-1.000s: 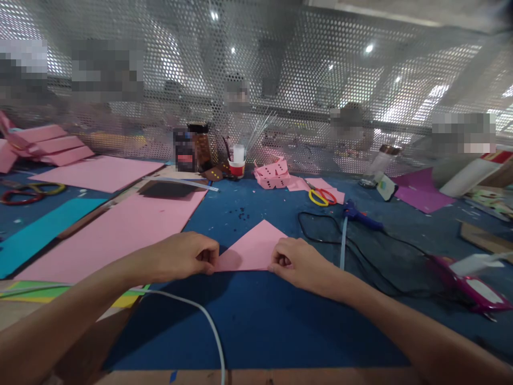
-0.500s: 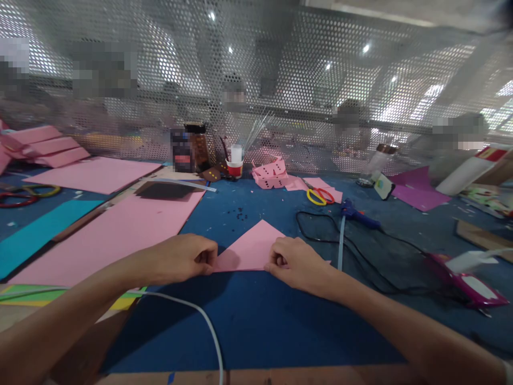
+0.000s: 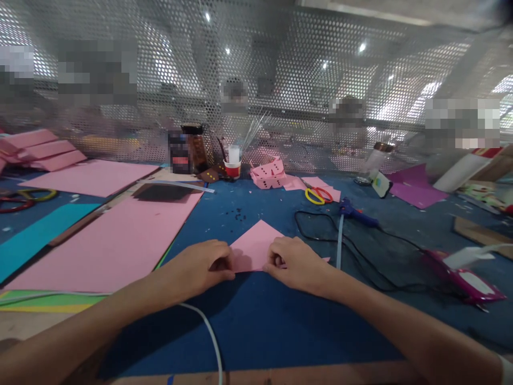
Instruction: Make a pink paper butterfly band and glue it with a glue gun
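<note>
A folded sheet of pink paper [image 3: 253,246] lies in front of me on the blue tabletop [image 3: 256,326], its peak pointing away and its straight folded edge towards me. My left hand [image 3: 214,264] pinches that near edge on the left, thumb and fingers closed. On the right my right hand [image 3: 290,262] is closed on the same edge, fingers curled, and covers much of the sheet's right side. A small pink tip shows beyond the right wrist.
Large pink sheets [image 3: 116,235] and a teal strip [image 3: 44,235] lie left. Yellow-and-red scissors [image 3: 318,195], a pink paper crown [image 3: 267,174] and a paper cup [image 3: 232,169] stand farther back. At right are a blue glue gun [image 3: 358,212], its black cord and a magenta power strip [image 3: 467,280].
My left hand has slid right along the near edge of the folded paper, closer to my right hand. My right hand has stayed almost in place. The view has shifted slightly.
</note>
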`<state>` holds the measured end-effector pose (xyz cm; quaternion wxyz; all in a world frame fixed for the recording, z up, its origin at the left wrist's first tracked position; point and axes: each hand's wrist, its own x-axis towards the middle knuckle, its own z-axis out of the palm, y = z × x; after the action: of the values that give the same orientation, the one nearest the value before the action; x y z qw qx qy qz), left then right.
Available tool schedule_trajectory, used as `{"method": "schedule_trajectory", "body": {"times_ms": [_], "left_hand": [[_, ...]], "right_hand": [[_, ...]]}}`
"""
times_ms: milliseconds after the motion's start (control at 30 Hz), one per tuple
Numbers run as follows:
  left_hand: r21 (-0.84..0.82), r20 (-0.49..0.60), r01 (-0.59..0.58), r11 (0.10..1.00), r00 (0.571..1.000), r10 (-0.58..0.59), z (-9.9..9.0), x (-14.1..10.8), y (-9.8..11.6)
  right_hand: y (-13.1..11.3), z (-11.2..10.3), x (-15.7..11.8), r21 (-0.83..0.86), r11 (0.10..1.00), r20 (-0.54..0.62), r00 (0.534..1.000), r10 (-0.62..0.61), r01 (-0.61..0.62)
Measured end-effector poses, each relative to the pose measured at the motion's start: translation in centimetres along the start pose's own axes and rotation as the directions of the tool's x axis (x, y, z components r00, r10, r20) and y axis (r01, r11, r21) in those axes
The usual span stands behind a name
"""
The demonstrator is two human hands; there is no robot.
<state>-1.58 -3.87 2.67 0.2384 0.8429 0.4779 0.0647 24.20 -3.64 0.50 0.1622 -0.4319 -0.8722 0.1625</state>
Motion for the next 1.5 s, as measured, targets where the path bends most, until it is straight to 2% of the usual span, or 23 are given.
{"method": "schedule_trajectory", "body": {"times_ms": [167,433,667,933,1167,1500], "left_hand": [[0.0,-0.043,0.033,0.999,0.999,-0.033,0.9,0.4,-0.2],[0.03,-0.052,0.103,0.994,0.993,-0.102,0.9,0.5,0.3],[0.033,-0.056,0.099,0.995,0.994,-0.097,0.9,0.4,0.5],[0.106,-0.113,0.079,0.991,0.991,-0.067,1.2,0.2,1.2],[-0.072,-0.047,0.122,0.99,0.991,-0.126,0.9,0.6,0.2],[-0.109,0.031,0.113,0.988,0.993,-0.11,0.0,0.7,-1.0]], "right_hand": [[0.0,0.0,0.0,0.016,1.0,-0.011,1.0,-0.011,0.011],[0.1,0.1,0.0,0.018,1.0,-0.007,1.0,-0.006,0.006],[0.1,0.1,0.1,0.003,1.0,-0.001,1.0,-0.009,0.009],[0.0,0.0,0.0,-0.007,1.0,0.005,1.0,-0.008,0.008],[0.1,0.1,0.0,0.007,1.0,-0.013,1.0,-0.013,0.013],[0.1,0.2,-0.1,0.009,1.0,-0.015,1.0,-0.018,0.019]]}}
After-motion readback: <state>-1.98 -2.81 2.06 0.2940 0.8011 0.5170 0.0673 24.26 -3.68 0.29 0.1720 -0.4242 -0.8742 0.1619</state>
